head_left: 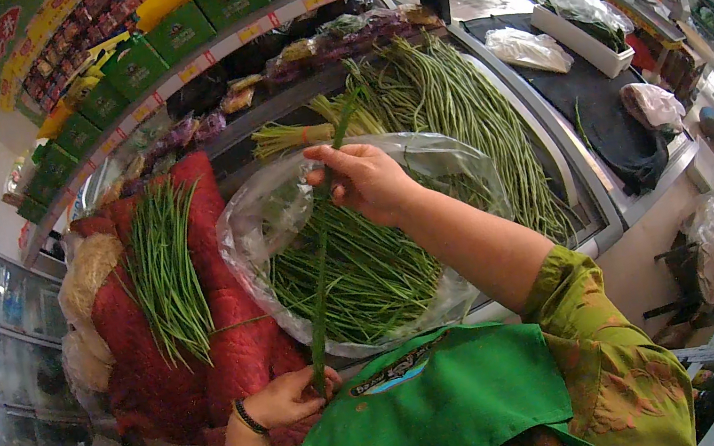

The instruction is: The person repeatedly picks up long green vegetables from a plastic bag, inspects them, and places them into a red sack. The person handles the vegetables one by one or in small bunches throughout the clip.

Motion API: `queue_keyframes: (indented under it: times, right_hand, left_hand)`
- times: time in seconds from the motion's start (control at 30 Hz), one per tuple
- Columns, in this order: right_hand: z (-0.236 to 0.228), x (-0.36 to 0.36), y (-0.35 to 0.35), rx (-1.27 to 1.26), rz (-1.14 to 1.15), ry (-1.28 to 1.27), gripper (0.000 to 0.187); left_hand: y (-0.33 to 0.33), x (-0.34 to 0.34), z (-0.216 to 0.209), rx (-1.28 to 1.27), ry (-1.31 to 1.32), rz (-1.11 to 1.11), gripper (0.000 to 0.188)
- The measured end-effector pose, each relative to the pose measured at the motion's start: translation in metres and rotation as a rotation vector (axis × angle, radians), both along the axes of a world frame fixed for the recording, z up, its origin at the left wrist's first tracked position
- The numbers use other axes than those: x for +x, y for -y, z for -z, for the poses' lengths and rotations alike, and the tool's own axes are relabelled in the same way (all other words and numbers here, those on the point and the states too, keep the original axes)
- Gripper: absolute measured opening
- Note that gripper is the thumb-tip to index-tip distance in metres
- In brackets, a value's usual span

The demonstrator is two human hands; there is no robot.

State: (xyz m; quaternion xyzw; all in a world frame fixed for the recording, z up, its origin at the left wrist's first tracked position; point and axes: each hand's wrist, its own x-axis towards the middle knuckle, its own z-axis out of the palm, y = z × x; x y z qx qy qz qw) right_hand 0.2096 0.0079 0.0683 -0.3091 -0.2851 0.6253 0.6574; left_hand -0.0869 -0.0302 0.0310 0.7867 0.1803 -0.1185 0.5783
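A long, thin green vegetable stalk (324, 272) stretches slanting between my two hands, above a clear plastic bag (237, 236). My left hand (290, 397), with a dark beaded bracelet at the wrist, is closed round its lower end close to my green apron (429, 416). Higher up, my right hand (364, 182) pinches the stalk near its upper part, and the tip sticks out beyond the fingers. Many similar green stalks (357, 275) lie loose in the open bag. To the left, a pile of green stalks (167, 271) rests on a red quilted cloth (235, 316).
Long beans (463, 118) and a tied yellowish-green bundle (294, 134) lie beyond the bag. A shelf (247, 32) with green boxes (180, 32) spans the back. Right of the beans stand a dark counter (589, 101) and a white tray (583, 40). A glass-door fridge (4, 333) is at left.
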Motion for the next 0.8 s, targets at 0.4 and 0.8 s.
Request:
queue_keyframes:
  times: [0.4,0.8]
  right_hand:
    - [0.022,0.020,-0.004,-0.161,0.360,0.230,0.029]
    - [0.156,0.088,0.082,-0.573,0.153,1.927,0.046]
  left_hand:
    - [-0.009,-0.013,0.009,0.086,0.014,-0.042,0.026]
    - [-0.093,-0.088,-0.053,0.339,0.128,-0.859,0.039]
